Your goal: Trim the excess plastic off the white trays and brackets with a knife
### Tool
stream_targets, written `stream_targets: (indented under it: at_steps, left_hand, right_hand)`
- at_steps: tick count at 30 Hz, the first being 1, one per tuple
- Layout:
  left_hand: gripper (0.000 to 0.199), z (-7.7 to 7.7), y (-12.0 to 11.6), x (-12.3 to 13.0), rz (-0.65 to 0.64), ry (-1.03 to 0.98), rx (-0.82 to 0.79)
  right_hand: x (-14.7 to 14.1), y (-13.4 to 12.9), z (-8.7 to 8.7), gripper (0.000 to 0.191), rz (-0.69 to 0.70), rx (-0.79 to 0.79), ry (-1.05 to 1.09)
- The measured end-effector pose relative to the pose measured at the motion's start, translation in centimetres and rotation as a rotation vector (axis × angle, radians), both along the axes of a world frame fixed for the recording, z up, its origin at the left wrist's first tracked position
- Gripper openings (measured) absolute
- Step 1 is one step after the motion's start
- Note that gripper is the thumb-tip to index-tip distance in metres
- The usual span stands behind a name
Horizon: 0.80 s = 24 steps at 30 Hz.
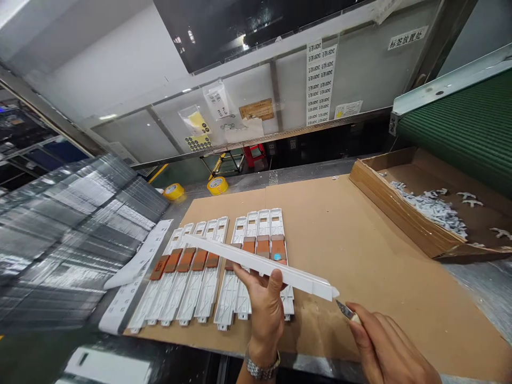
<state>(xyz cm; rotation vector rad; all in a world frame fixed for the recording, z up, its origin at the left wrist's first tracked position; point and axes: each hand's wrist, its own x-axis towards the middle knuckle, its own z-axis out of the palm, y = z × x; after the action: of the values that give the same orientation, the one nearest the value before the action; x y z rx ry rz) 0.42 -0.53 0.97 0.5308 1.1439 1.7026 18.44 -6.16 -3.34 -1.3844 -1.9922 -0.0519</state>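
– White plastic strip [260, 265], across the centre of the frame, sloping down to the right; clasped how?
– Between thumb and fingers of the left hand [266, 309], lower centre, with a metal watch [262, 368] around the wrist
– And the right hand [390, 344], lower right?
– Closed around a small knife [348, 311], pinched close to the blade; tip just beside the strip's right end, contact hard to tell
– Beyond the hands?
– Brown cardboard sheet [336, 229], spread over the middle and lower right; laid on its left part, two groups of white ribbed pieces [192, 298], with orange-brown blocks [186, 260] across them, partly hidden behind the held strip
– Out to the sides?
– Grey layered stack [80, 250] at the left; at the right, open cardboard box [400, 218], with small pale parts [436, 210] heaped inside
– Farther off?
– Two yellow tape rolls [217, 185] past the sheet's far left edge, then green ribbed surface [464, 122] at the upper right, printed labels [320, 80] on a pale panel, and dark glossy panel [248, 26] at the top
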Motion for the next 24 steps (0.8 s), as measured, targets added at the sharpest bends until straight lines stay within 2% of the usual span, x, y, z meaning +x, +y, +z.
stream_targets:
  at_steps: [4, 16, 20, 24]
  left_hand:
    - [0.107, 0.0, -0.1, 0.3, -0.006, 0.007, 0.000]
    - [0.110, 0.7, -0.2, 0.6, 0.009, 0.013, -0.072]
    - [0.107, 0.9, -0.3, 0.5, 0.001, 0.026, -0.077]
    - [0.097, 1.0, -0.4, 0.5, -0.008, 0.005, -0.044]
  right_hand:
    - [0.0, -0.1, -0.1, 0.031, -0.012, 0.007, -0.003]
    - [0.1, -0.3, 0.1, 0.029, -0.028, 0.012, -0.028]
    - [0.5, -0.2, 0.0, 0.029, -0.072, 0.042, -0.074]
    - [1.7, 0.3, -0.8, 0.032, -0.144, 0.017, -0.112]
